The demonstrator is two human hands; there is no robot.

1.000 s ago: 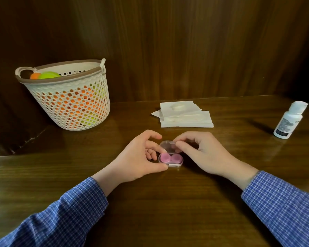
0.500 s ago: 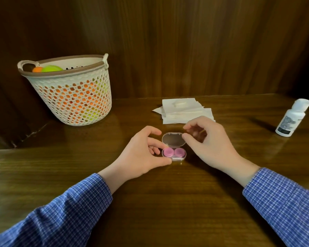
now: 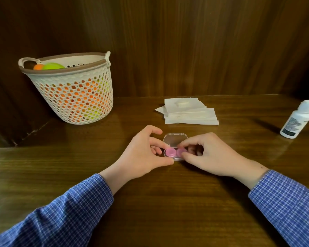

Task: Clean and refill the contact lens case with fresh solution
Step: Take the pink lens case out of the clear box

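A small clear contact lens case [image 3: 175, 139] lies on the wooden table with its transparent lid flipped open toward the back. Inside sit two pink round caps [image 3: 170, 152]. My left hand [image 3: 143, 150] pinches the case's left side between thumb and fingers. My right hand [image 3: 207, 154] pinches the right pink cap with thumb and forefinger, partly hiding it. A white solution bottle [image 3: 297, 120] with an open flip cap stands far right, away from both hands.
A stack of white paper tissues [image 3: 189, 113] lies just behind the case. A perforated cream basket [image 3: 73, 91] with orange and green items stands at the back left. A dark wood-panelled wall closes the back.
The clear lid has swung fully open. My right hand let go of the lid and came down onto the right pink cap. My left hand stays on the case.
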